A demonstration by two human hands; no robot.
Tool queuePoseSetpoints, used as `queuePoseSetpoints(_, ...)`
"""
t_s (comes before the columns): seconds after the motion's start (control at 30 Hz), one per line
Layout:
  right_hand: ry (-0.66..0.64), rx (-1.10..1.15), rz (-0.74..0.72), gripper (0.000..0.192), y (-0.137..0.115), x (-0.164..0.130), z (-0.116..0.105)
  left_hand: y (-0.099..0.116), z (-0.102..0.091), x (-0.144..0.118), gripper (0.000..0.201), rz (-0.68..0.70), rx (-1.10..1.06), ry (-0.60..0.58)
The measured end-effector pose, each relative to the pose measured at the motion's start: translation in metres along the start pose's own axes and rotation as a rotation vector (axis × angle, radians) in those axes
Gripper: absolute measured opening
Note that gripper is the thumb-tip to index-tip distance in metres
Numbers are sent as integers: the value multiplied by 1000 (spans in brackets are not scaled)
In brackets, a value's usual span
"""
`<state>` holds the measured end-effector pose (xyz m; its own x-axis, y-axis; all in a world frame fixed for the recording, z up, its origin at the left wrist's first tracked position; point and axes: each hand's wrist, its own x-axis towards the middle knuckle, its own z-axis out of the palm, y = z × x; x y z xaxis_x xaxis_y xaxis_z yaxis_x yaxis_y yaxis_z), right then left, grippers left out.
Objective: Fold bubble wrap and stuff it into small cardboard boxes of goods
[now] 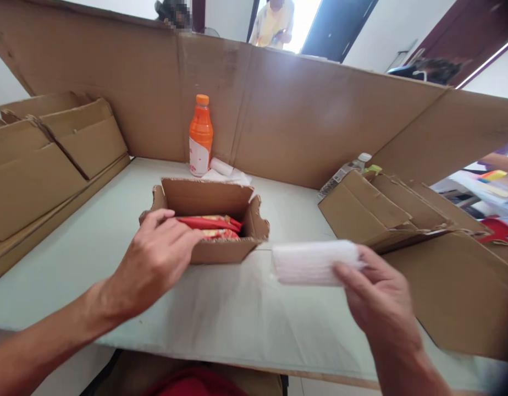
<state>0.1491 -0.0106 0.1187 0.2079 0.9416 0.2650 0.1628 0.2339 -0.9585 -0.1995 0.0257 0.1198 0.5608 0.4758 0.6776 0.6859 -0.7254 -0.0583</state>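
The right hand [380, 291] grips a white roll [309, 264] projecting to its left; the left hand [161, 254], hold indeterminable, has a carton [221, 253] at its fingers.

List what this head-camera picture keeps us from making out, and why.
Head view:
Floor of the open box: hidden by its front wall and the red packets.
Packets' left ends: covered by the left hand.
White bundle in the right hand: surface detail lost to motion blur.
Orange bottle: label print too small.

One small brown cardboard box [221, 252], at least two red packets [216, 222], one flat white bundle [309, 264], one orange plastic bottle [201, 129], one clear plastic bottle [340, 176].
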Motion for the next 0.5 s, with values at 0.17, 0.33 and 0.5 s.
queuePoseSetpoints(0.17, 112, 62, -273, 26, -42, 22, 24, 27, -37, -19, 34, -14, -140, -55)
queuePoseSetpoints(0.33, -44, -204, -400, 24, -56, 28, 56, 12, -47, -47, 31, -104, -130, -14)
queuePoseSetpoints(0.5, -236, -362, -394, 24, -57, 31, 89, 11, -44, -65, 26, -142, -205, 7)
